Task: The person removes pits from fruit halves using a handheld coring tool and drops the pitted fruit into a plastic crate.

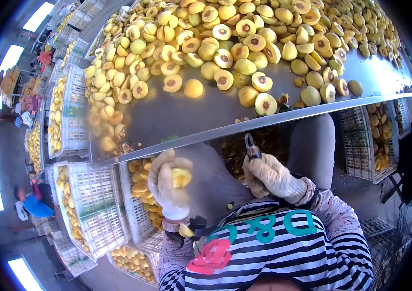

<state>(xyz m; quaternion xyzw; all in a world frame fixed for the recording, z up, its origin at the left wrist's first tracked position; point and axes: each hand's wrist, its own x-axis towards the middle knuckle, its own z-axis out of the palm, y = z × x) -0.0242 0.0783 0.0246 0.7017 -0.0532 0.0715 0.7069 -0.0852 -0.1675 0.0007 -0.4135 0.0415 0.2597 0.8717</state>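
My left hand [166, 182], in a pale work glove, is closed around a yellow peach half [182, 178], slightly blurred. Another yellow peach piece [185, 230] shows at my left wrist, by a dark band; I cannot tell whether it rests there or is falling. Gloved too, my right hand [276, 177] is wrapped round a small pitting tool [251, 144] with a dark looped metal end pointing at the table edge; its handle is hidden. Both hands are over my lap, below the metal table [167, 116] heaped with halved peaches [223, 58], many with pits showing.
A raised metal rim [264, 119] edges the table on my side. White crates [102, 208] of peach halves stand at my left, and another crate [361, 145] at my right. Dark scraps [237, 150] lie between my knees. A person in blue [39, 206] is at far left.
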